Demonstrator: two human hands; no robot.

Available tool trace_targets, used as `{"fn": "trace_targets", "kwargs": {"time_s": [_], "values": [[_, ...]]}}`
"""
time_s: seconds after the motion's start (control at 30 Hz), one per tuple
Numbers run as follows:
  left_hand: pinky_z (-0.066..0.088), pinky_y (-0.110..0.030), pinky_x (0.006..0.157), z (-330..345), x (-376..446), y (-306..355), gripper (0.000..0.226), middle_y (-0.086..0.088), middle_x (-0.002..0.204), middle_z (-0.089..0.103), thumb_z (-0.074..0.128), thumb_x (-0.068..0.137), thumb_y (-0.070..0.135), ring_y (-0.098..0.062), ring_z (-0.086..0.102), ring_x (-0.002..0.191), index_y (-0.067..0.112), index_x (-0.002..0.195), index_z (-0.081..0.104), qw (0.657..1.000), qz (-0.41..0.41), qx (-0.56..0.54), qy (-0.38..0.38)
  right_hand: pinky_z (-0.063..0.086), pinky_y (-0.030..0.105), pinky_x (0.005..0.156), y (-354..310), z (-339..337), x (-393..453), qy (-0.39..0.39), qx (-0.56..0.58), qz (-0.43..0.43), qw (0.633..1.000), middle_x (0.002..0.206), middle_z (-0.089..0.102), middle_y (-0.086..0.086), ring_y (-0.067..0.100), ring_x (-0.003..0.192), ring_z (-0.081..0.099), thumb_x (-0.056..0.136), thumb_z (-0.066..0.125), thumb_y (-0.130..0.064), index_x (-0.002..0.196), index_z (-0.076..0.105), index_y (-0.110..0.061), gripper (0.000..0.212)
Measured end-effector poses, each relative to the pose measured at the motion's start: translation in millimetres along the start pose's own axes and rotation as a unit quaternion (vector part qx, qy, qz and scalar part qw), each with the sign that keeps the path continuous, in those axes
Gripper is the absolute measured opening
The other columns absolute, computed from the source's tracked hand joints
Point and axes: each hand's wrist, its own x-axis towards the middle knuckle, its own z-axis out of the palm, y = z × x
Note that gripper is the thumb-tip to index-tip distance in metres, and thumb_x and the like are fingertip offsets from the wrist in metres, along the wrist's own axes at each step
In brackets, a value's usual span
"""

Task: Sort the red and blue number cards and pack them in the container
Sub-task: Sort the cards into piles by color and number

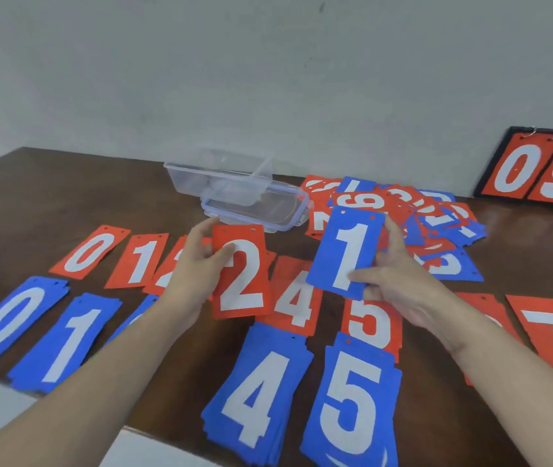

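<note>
Sorting about halfway: red (91, 252) and blue (7, 320) piles by number line the bench (32, 197), but a mixed heap (430, 224) near the box (221, 176) remains unsorted, and the box looks empty. Left hand (197, 264) pinches a red 2 (241, 274); right hand (393, 281) pinches a blue 1 (346, 251), both lifted above the piles.

We are seeing the container (221, 178) sitting at the back of the tabletop (66, 197), on its lid (268, 210), with a loose heap of cards (403, 214) lying just to its right. Sorted card piles (302, 382) are lying in two rows nearer us, and a scoreboard (538, 170) is leaning against the wall at far right.
</note>
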Motion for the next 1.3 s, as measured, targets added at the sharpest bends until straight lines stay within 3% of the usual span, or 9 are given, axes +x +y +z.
{"fn": "trace_targets", "kwargs": {"time_s": [0.13,0.3,0.47,0.57,0.67,0.9,1.1,1.23,1.3], "values": [[0.062,-0.044,0.076,-49,-10,-3,0.042,0.000,0.106,0.075,0.062,0.099,0.020,-0.019,0.076,0.088,0.037,0.135,0.049,0.999,-0.019,-0.014,0.035,0.063,0.043,0.071,-1,44,12,-0.042,-0.018,0.009,0.999,0.113,0.074,-0.001,0.022,0.093,0.075,0.093,0.061,0.007,0.139,0.038,-0.030,0.063],[0.062,-0.052,0.078,-113,-23,-14,0.044,0.001,0.118,0.071,0.065,0.097,0.028,-0.022,0.075,0.092,0.043,0.135,0.049,0.995,-0.044,-0.011,0.092,0.054,0.026,0.065,-1,106,28,-0.085,-0.075,0.007,0.994,0.096,0.077,-0.005,0.010,0.078,0.071,0.098,0.057,-0.007,0.108,0.068,-0.020,0.020],[0.063,-0.044,0.069,-172,-42,-23,0.043,0.000,0.109,0.074,0.066,0.096,0.027,-0.023,0.076,0.087,0.040,0.133,0.048,0.984,-0.051,-0.038,0.166,0.055,0.031,0.074,3,175,37,-0.156,-0.095,-0.017,0.983,0.115,0.073,0.011,0.020,0.091,0.070,0.093,0.061,-0.001,0.115,0.064,-0.016,0.026],[0.061,-0.047,0.073,-203,-54,-31,0.044,-0.004,0.110,0.074,0.068,0.096,0.024,-0.026,0.075,0.089,0.038,0.134,0.049,0.978,-0.049,-0.043,0.200,0.062,0.038,0.076,6,214,35,-0.204,-0.053,-0.013,0.977,0.120,0.067,0.011,0.022,0.094,0.074,0.083,0.071,0.012,0.131,0.041,-0.027,0.069],[0.060,-0.037,0.065,-232,-67,-37,0.041,0.001,0.107,0.074,0.065,0.097,0.019,-0.019,0.076,0.083,0.037,0.131,0.050,0.971,-0.041,-0.046,0.231,0.063,0.040,0.072,6,254,33,-0.234,-0.072,-0.023,0.969,0.124,0.061,0.008,0.020,0.090,0.075,0.079,0.073,0.014,0.141,0.030,-0.045,0.096],[0.060,-0.035,0.068,-274,-91,-49,0.042,0.007,0.101,0.075,0.065,0.097,0.017,-0.017,0.074,0.088,0.035,0.133,0.051,0.959,-0.046,-0.065,0.271,0.064,0.041,0.072,8,323,26,-0.258,-0.166,-0.082,0.948,0.115,0.065,0.000,0.016,0.092,0.072,0.095,0.064,-0.014,0.120,0.051,-0.034,0.035],[0.061,-0.039,0.072,-282,-96,-52,0.043,0.004,0.106,0.073,0.065,0.097,0.019,-0.018,0.074,0.088,0.034,0.134,0.049,0.956,-0.053,-0.066,0.282,0.049,0.031,0.065,22,359,27,-0.217,-0.322,-0.209,0.898,0.108,0.060,-0.010,0.016,0.081,0.060,0.091,0.064,-0.017,0.115,0.049,-0.029,0.031],[0.061,-0.033,0.061,-276,-93,-51,0.042,0.008,0.102,0.073,0.066,0.097,0.021,-0.015,0.075,0.081,0.036,0.133,0.049,0.961,-0.057,-0.053,0.266,0.041,0.033,0.089,34,363,34,-0.152,-0.488,-0.309,0.802,0.124,0.057,-0.007,0.021,0.116,0.047,0.089,0.069,-0.032,0.127,0.046,-0.029,0.045],[0.060,-0.033,0.060,-270,-88,-50,0.041,0.008,0.103,0.071,0.066,0.097,0.024,-0.014,0.075,0.079,0.037,0.132,0.049,0.964,-0.062,-0.043,0.256,0.038,0.035,0.097,33,356,37,-0.138,-0.486,-0.326,0.799,0.129,0.054,-0.007,0.021,0.121,0.044,0.089,0.070,-0.035,0.131,0.045,-0.030,0.049]]}}
